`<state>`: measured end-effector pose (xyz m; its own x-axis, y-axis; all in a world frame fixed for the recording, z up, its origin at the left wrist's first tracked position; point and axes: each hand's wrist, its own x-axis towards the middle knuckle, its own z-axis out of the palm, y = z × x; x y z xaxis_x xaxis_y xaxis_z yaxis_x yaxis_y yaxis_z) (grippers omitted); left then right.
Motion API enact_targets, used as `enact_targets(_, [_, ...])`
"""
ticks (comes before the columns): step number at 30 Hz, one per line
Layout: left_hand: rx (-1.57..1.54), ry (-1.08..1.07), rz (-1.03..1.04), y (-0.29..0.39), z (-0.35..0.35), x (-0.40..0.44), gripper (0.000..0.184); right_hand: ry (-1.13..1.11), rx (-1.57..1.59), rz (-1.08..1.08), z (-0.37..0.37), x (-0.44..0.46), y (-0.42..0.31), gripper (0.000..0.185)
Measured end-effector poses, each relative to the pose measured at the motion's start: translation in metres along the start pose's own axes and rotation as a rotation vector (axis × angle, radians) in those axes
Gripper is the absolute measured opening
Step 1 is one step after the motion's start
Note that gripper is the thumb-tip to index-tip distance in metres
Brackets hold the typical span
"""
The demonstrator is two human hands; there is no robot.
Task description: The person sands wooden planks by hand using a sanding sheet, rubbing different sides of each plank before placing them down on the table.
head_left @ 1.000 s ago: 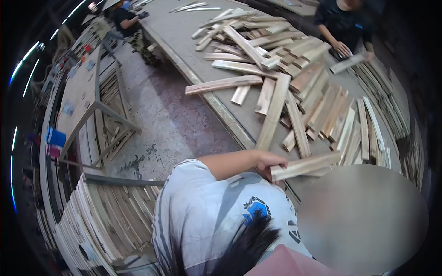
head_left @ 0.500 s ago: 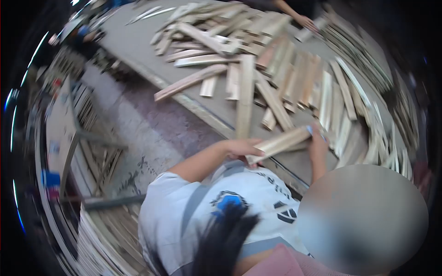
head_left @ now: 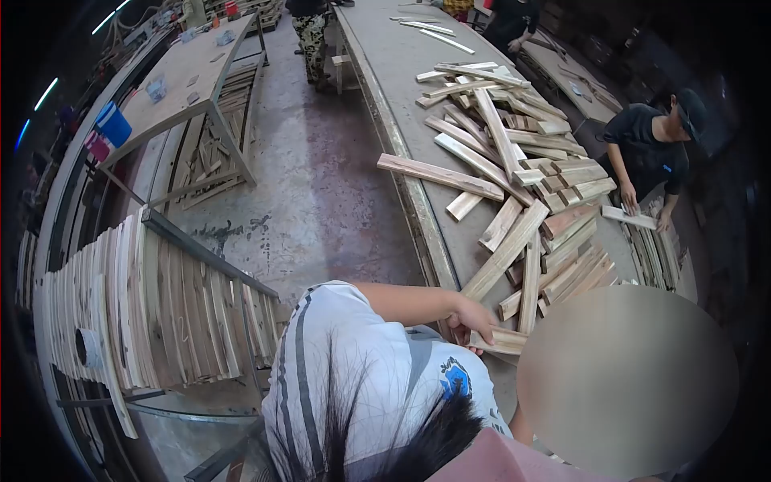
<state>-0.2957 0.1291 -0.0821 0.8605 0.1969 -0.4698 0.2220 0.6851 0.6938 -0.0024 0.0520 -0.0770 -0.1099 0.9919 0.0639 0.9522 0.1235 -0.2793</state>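
My left hand (head_left: 472,318) is closed around the near end of a short wooden slat (head_left: 504,341), just over the table's near edge. The slat's other end runs behind a blurred round patch. Of my right arm (head_left: 522,427) only a small part shows below that patch; the hand itself is hidden. Just beyond my left hand, a long wooden slat (head_left: 506,251) lies slanting on the table. A heap of wooden slats (head_left: 554,153) spreads farther up the tabletop.
The long table (head_left: 377,88) has a worn edge with one slat (head_left: 440,177) jutting over it. At right, a co-worker (head_left: 654,153) handles a pale slat (head_left: 629,217). Left of the aisle stand stacked boards (head_left: 152,305) and a workbench (head_left: 185,72) with a blue container (head_left: 113,124).
My view has swung left, bringing the aisle, stacked boards and co-worker into sight. My left hand still holds the slat. My right hand, earlier at its far end, is now hidden.
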Motion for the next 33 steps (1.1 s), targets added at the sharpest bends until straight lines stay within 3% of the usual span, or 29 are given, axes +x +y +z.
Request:
enact_targets(3, [0.02, -0.016, 0.016, -0.005, -0.005, 0.002, 0.038, -0.009, 0.001, -0.14, 0.009, -0.002, 0.007, 0.072])
enact_targets(5, [0.024, -0.01, 0.014, -0.002, -0.003, -0.002, 0.037, 0.08, 0.052, -0.016, 0.018, 0.01, 0.067, 0.072])
enact_targets(6, [0.027, 0.002, 0.017, -0.001, -0.003, -0.005, 0.036, -0.013, 0.043, 0.283, 0.009, 0.017, 0.076, 0.072])
enact_targets(7, [0.03, -0.003, 0.01, 0.0, -0.004, -0.004, 0.036, -0.012, 0.045, 0.291, 0.012, 0.015, 0.077, 0.072])
enact_targets(9, [0.029, -0.003, 0.019, 0.003, -0.006, 0.0, 0.035, 0.05, -0.042, 0.155, 0.015, 0.016, 0.074, 0.073])
enact_targets(11, [0.042, -0.026, 0.031, 0.006, -0.01, 0.0, 0.035, -0.031, 0.017, 0.142, 0.001, 0.005, 0.017, 0.078])
enact_targets(12, [0.051, -0.046, 0.048, 0.007, -0.013, -0.001, 0.037, -0.003, 0.045, -0.013, -0.002, -0.002, -0.005, 0.078])
enact_targets(13, [0.056, -0.005, 0.042, 0.014, -0.006, -0.012, 0.044, 0.025, 0.072, -0.154, -0.004, -0.007, -0.016, 0.078])
enact_targets(16, [0.013, 0.037, -0.049, 0.024, 0.003, -0.013, 0.075, -0.039, -0.013, 0.12, 0.023, -0.005, 0.058, 0.076])
enact_targets(17, [-0.008, -0.023, 0.009, 0.022, -0.004, -0.007, 0.086, 0.072, 0.009, 0.268, 0.024, -0.003, 0.067, 0.065])
enact_targets(18, [-0.019, -0.027, 0.026, 0.023, -0.004, -0.003, 0.097, 0.125, 0.039, 0.269, 0.022, -0.002, 0.07, 0.052])
enact_targets(24, [0.001, -0.043, -0.036, 0.044, 0.013, -0.009, 0.106, 0.046, 0.238, -0.348, -0.028, -0.01, -0.111, 0.052])
enact_targets(26, [0.017, 0.139, 0.019, 0.049, 0.026, -0.015, 0.108, 0.075, 0.222, -0.304, -0.019, -0.011, -0.097, 0.051])
enact_targets(27, [0.025, 0.125, 0.001, 0.048, 0.024, -0.014, 0.108, 0.088, 0.211, -0.288, -0.011, -0.009, -0.087, 0.051])
enact_targets(28, [0.038, 0.092, 0.008, 0.048, 0.02, -0.012, 0.108, 0.073, 0.186, -0.118, -0.006, -0.001, -0.071, 0.051])
enact_targets(31, [0.076, 0.035, 0.023, 0.046, 0.011, -0.01, 0.11, 0.047, 0.099, -0.11, -0.014, 0.005, -0.072, 0.054])
enact_targets(32, [-0.003, 0.11, 0.01, 0.049, 0.014, -0.012, 0.11, 0.033, 0.136, -0.219, -0.017, 0.003, -0.09, 0.057])
enact_targets(33, [-0.08, 0.182, -0.014, 0.048, 0.016, -0.014, 0.109, 0.03, 0.136, -0.196, -0.021, -0.001, -0.108, 0.057])
